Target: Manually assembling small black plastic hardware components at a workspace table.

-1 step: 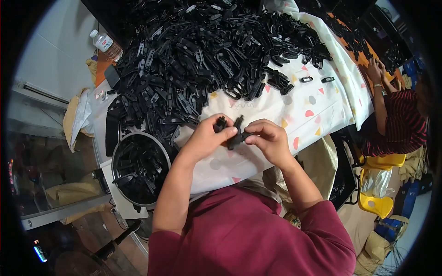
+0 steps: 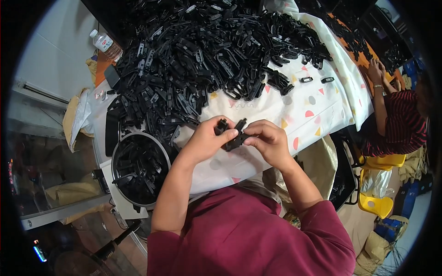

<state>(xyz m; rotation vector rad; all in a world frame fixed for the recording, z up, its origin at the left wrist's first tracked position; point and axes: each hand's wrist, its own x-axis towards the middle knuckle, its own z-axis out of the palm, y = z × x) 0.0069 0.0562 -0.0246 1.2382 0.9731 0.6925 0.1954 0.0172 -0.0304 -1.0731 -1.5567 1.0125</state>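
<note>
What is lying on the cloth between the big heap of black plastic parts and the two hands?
In the head view, only bare patterned cloth lies between the heap and the left hand and right hand.

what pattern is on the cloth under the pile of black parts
White tablecloth scattered with small pink, yellow and grey half-circle and triangle shapes, clearest in the head view, beside the black plastic parts.

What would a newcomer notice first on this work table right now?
First, the huge heap of black plastic clip parts covering the far half of the white patterned tablecloth. Next, the left hand and right hand meeting at table centre, both gripping one black plastic piece. At lower left, a round metal-rimmed bowl holds more black parts.
</note>
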